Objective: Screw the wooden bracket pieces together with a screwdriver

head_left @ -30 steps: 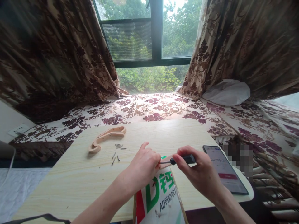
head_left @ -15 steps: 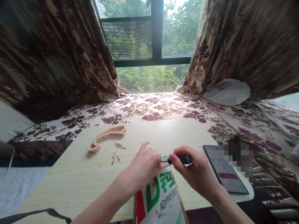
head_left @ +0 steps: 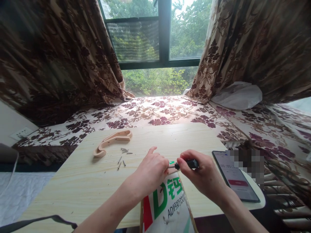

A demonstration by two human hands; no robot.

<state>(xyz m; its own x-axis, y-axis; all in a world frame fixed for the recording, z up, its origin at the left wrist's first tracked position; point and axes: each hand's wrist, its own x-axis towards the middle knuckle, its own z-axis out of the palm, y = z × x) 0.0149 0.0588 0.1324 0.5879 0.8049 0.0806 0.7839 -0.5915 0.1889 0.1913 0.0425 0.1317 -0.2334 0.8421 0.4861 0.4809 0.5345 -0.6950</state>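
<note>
Basically, R hand (head_left: pixel 205 171) grasps a black-handled screwdriver w/ thin metal shaft (head_left: pixel 193 164), thumb & fingers closed on the handle. Shaft points left into L hand (head_left: pixel 154 166), its fingers curled in by a tan, wooden-looking piece (head_left: pixel 173 171), mostly hidden; can't tell exactly what they grip. Tip's out of sight too. To do it well, I'd say: shaft in line w/ whatever it meets, steady push, short turns, L fingertips clear in case of a slip. Below, white printed cardboard w/ green & red lettering (head_left: pixel 170 207) runs to the near edge; prob. flexes under a hard push. Left, on the pale wood-grain table (head_left: pixel 92 187), small loose grey metal screws (head_left: pixel 124 163); farther left, a tan hook-shaped wooden piece (head_left: pixel 116 138). Right: black-edged phone w/ lit screen (head_left: pixel 234 183). Far side: floral-patterned cloth (head_left: pixel 160 110).
</note>
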